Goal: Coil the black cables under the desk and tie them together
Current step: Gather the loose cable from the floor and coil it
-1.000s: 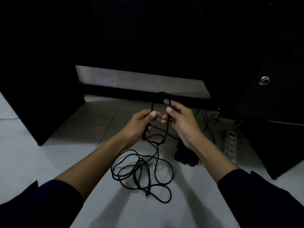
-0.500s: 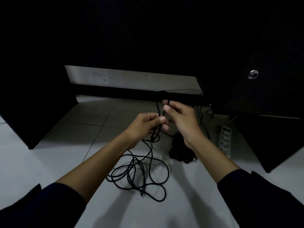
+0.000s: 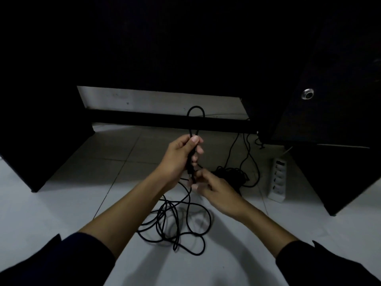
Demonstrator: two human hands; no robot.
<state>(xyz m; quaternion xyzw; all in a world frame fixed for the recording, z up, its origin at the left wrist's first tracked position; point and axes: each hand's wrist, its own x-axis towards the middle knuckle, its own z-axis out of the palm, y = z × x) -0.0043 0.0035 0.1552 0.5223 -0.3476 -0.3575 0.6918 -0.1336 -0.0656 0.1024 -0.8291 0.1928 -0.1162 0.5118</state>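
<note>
Evidently the coiling is at its start: the person's left hand has its fingers curled round a doubled length of thin black cable, whose folded loop stands up above the fist in front of the dark crossbar of the desk. The right hand sits just below, fingertips pinching the strand where it leaves the left fist. The rest of that cable lies in loose, tangled rings on the pale tiled floor between the forearms. A second, already bunched bundle of black cable rests on the floor beyond the right hand, near a white power strip.

The next move probably calls for the right hand to draw up more slack and lay another loop into the left hand's grip, keeping the turns even so the floor tangle does not knot. No ties and no containers are visible in the dim view.
</note>
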